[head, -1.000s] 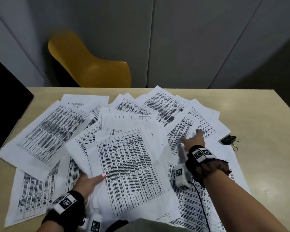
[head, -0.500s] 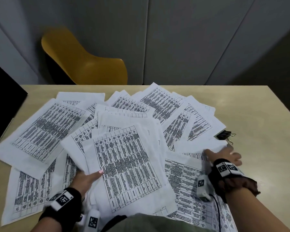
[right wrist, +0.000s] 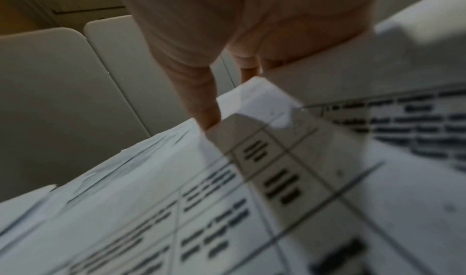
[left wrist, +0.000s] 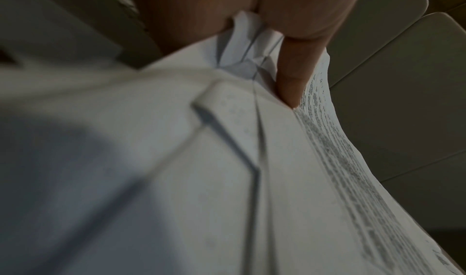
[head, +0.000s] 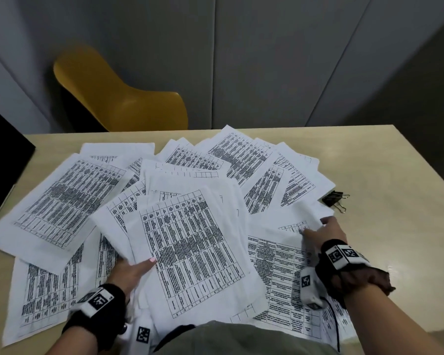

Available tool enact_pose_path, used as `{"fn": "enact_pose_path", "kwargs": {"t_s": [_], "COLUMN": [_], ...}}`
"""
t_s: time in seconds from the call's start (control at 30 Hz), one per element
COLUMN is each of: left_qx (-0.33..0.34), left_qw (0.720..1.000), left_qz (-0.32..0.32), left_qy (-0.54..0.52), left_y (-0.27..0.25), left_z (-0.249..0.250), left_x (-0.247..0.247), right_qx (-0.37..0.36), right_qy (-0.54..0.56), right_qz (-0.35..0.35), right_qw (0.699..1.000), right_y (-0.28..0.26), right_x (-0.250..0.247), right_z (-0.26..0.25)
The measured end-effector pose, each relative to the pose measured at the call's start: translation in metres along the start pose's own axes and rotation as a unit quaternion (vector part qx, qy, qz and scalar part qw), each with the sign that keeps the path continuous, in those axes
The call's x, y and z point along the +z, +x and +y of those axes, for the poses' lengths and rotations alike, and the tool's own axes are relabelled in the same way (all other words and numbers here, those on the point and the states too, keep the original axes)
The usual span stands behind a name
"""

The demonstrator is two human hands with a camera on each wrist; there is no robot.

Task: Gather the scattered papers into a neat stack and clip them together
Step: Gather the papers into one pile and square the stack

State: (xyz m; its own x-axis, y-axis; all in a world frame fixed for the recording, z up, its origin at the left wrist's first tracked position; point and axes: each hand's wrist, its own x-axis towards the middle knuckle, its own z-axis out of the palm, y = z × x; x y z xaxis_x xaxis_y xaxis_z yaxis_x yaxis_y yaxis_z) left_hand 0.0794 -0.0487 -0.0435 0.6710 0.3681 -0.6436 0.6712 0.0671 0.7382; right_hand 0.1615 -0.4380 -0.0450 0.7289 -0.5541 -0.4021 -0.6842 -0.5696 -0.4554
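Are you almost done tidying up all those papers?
Not yet. Done: the left hand already grips a small bunch of sheets. In hand: the right hand is pinching another sheet by its edge. Left: most papers lie spread over the table, unstacked, and the black binder clips sit untouched beside them.

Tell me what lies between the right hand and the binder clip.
In the head view, only a white sheet corner and bare table separate right hand from binder clip.
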Motion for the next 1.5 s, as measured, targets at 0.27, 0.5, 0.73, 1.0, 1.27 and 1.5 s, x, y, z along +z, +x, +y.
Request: {"fn": "enact_pose_path", "kwargs": {"t_s": [0.27,0.5,0.73,1.0,1.27,1.5], "left_qx": [-0.003,0.01,0.008,-0.012,-0.019,-0.009], "left_qw": [1.0,0.999,0.999,0.998,0.996,0.994], "left_qz": [-0.026,-0.027,-0.026,-0.02,-0.015,-0.02], "left_qy": [-0.003,-0.019,-0.039,-0.066,-0.086,-0.107], "left_y": [-0.005,-0.01,-0.019,-0.02,-0.013,-0.003], "left_z": [0.003,0.005,0.013,0.013,0.013,0.005], "left_x": [-0.002,-0.001,0.002,-0.001,-0.001,-0.004], "right_qx": [-0.11,-0.048,-0.093,-0.099,-0.032,0.004], "right_qy": [0.056,0.096,0.029,0.023,0.09,0.092], "right_qz": [0.157,-0.056,-0.145,-0.063,-0.094,-0.091], "right_qw": [0.98,0.993,0.985,0.993,0.991,0.992], "right_y": [-0.012,-0.016,-0.028,-0.03,-0.029,-0.037], "right_x": [-0.012,-0.008,0.016,0.033,0.035,0.049], "right_z": [-0.018,-0.015,-0.014,-0.044,-0.065,-0.066]}}
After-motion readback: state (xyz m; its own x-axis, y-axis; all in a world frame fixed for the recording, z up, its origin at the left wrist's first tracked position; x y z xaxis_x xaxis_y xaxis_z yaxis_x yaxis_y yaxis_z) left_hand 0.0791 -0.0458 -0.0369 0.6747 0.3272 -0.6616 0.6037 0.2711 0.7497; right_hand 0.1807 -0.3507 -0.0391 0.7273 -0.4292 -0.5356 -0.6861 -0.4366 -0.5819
